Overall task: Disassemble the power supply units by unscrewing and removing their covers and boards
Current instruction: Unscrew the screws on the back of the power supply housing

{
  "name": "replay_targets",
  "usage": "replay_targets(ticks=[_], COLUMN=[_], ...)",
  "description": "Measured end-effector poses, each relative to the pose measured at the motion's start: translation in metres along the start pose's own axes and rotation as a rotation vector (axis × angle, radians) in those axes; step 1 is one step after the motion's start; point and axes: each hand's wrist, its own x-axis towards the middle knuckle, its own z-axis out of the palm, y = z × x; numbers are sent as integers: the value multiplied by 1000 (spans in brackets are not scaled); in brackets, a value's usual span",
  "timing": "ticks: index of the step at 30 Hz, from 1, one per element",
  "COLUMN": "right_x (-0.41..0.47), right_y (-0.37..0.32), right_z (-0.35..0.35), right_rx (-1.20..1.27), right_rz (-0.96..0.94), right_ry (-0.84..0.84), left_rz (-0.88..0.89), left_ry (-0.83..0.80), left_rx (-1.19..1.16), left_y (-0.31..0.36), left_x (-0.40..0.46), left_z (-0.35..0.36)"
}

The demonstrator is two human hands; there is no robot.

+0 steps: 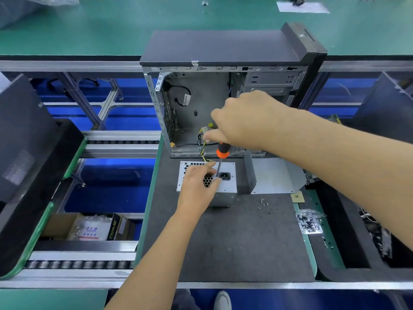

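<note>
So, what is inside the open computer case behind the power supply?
The computer case is mostly bare metal inside: a black cable at upper left, drive bays at upper right, yellow-black wires low down. The right hand covers the middle and lower right.

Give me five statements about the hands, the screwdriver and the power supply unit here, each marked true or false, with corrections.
1. The right hand holds an orange-and-black screwdriver. True.
2. The screwdriver tip points at the unit's face beside the power socket. True.
3. The left hand rests flat on the mat, away from the unit. False: it lies on the power supply unit, steadying it.
4. The unit sits inside the open computer case. False: it stands on the dark mat in front of the case.
5. Loose screws lie on the mat to the unit's right. True.
</note>
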Motion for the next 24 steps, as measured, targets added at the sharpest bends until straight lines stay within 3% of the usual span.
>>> replay_targets(ticks=[6, 10, 13, 19, 24], right_x=[6, 0, -4, -2, -1], right_y=[4, 13, 12, -2, 8], right_z=[5, 3, -1, 1, 3], right_rx=[265, 582, 553, 311, 480], right_rz=[-98, 16, 27, 48, -41], right_ry=[-46, -219, -273, -94, -158], left_rz=[-79, -96, -72, 117, 113], left_ry=[-1, 1, 3, 0, -24], left_rx=[-132, -198, -234, -282, -392], left_y=[2, 4, 14, 46, 49], left_x=[3, 4, 3, 16, 19], left_z=[-2, -6, -8, -12, -18])
